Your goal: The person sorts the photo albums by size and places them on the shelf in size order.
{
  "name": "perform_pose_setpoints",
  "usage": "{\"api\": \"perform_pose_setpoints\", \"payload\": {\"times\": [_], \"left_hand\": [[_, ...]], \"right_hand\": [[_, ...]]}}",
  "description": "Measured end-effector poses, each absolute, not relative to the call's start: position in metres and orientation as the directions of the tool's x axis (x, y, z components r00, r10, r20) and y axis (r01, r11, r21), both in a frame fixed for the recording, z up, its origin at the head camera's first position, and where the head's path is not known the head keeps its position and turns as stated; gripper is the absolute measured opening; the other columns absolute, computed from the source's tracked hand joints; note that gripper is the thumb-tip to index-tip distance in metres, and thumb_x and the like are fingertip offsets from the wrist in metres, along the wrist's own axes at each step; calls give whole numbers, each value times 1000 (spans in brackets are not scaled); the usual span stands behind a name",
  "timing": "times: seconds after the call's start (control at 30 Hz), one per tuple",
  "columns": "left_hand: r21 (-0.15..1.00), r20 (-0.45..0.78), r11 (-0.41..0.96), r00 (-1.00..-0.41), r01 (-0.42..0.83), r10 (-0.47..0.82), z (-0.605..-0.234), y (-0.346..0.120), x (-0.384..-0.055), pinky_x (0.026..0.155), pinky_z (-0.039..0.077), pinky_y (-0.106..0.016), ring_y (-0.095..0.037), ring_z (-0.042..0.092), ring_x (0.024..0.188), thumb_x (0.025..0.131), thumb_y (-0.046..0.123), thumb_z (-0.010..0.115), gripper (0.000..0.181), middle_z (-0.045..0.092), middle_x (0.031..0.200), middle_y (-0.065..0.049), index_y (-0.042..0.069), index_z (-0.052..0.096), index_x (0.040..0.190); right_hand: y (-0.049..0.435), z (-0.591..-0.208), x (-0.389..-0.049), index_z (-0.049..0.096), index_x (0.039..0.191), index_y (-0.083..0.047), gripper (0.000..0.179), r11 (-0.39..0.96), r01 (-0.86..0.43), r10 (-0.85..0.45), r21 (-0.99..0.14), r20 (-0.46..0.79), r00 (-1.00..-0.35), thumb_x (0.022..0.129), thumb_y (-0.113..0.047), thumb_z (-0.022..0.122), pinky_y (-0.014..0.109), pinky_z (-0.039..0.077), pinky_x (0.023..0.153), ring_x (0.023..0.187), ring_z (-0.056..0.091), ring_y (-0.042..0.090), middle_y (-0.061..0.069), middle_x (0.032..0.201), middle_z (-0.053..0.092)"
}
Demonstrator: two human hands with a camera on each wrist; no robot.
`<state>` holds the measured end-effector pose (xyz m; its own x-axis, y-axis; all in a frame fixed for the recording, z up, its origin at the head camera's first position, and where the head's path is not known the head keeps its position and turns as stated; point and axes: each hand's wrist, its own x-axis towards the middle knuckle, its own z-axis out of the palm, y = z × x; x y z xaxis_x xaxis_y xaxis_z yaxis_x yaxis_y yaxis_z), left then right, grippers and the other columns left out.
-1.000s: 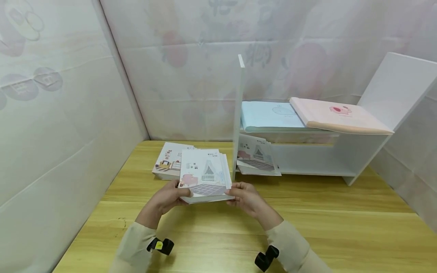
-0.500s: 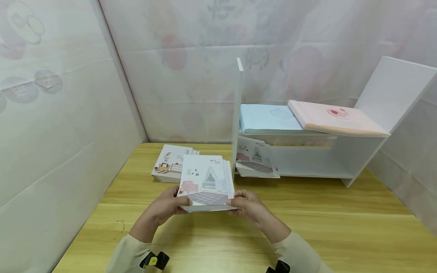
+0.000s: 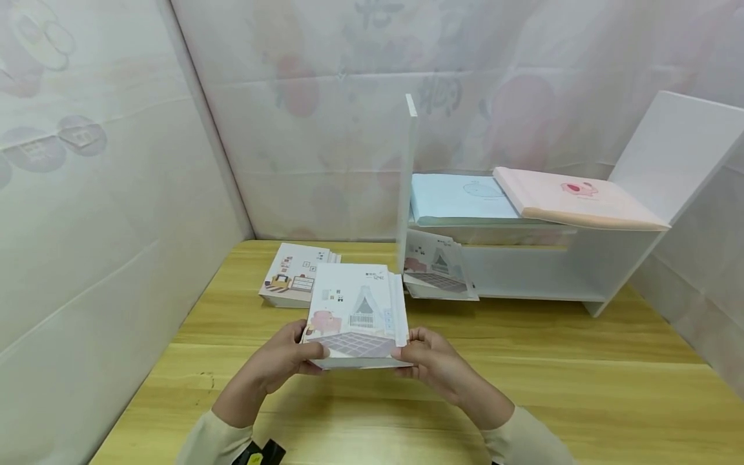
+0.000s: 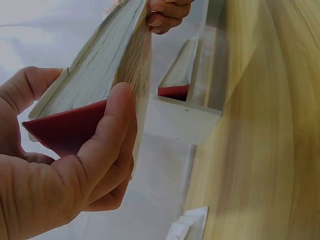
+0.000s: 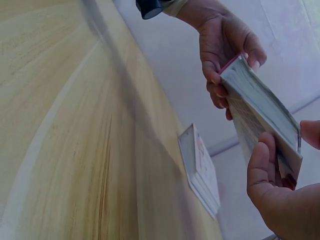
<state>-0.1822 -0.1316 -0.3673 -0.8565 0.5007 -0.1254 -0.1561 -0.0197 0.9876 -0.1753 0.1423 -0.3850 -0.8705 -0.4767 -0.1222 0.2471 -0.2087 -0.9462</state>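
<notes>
A thick white book (image 3: 354,313) is held above the table, its cover printed with a pink sofa, a tent and a checked rug. My left hand (image 3: 273,358) grips its near left corner, thumb on the cover and fingers beneath. At the near right corner my right hand (image 3: 438,365) pinches it the same way. The left wrist view shows a red spine (image 4: 67,130) beside the left palm and many page edges. Behind it lies a similar white book (image 3: 293,274) with a yellow cart drawing, partly covered by the held one.
A white shelf (image 3: 523,274) stands at the right. On its upper board lie a light-blue book (image 3: 459,194) and a pink book (image 3: 581,194). Another tent-printed book (image 3: 436,261) leans inside the lower compartment. Fabric walls (image 3: 104,258) border the wooden table (image 3: 552,394) at left and back.
Both hands have brought the held book nearer to me and slightly right, uncovering more of the book behind it. The shelf and its books have stayed in place.
</notes>
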Motion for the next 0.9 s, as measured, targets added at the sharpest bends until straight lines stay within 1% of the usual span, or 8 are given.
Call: {"api": "perform_pose_setpoints", "payload": {"times": [0.3,0.47,0.63,0.8,0.9], "left_hand": [[990,-100,-35,-856,-137,506,-360,-124,-177,77,52,-43,-26,59,91,82,4,57,58,54,108,-20,-15,26,128],[991,-84,-45,-858,-124,506,-360,-116,-175,74,53,-39,-25,59,89,82,4,55,54,58,106,-18,-15,30,125],[992,-65,-55,-851,-109,520,-363,-105,-174,75,52,-39,-24,59,90,85,5,53,49,59,106,-16,-14,34,125],[990,-66,-75,-856,-122,512,-364,-95,-172,77,51,-39,-23,58,90,87,7,56,48,54,108,-18,-14,35,125],[987,-78,-85,-868,-136,491,-365,-89,-169,78,51,-38,-23,56,90,88,9,58,52,47,110,-19,-13,32,127]], "right_hand": [[147,-380,-171,28,118,9,44,-199,195,-499,-960,-72,-863,89,-6,58,35,49,80,92,59,22,16,106,58],[151,-376,-169,27,121,10,45,-165,195,-516,-967,-83,-853,90,-7,55,37,47,82,96,58,24,15,108,58],[161,-373,-167,27,123,10,44,-145,184,-525,-972,-82,-847,92,-9,52,37,46,84,100,56,25,14,111,55],[172,-373,-165,30,116,6,34,-152,189,-520,-970,-84,-850,92,-8,50,36,47,85,100,55,24,13,111,54],[179,-375,-163,31,116,5,31,-157,188,-525,-970,-80,-847,93,-8,48,36,46,86,101,54,25,13,112,54]]}}
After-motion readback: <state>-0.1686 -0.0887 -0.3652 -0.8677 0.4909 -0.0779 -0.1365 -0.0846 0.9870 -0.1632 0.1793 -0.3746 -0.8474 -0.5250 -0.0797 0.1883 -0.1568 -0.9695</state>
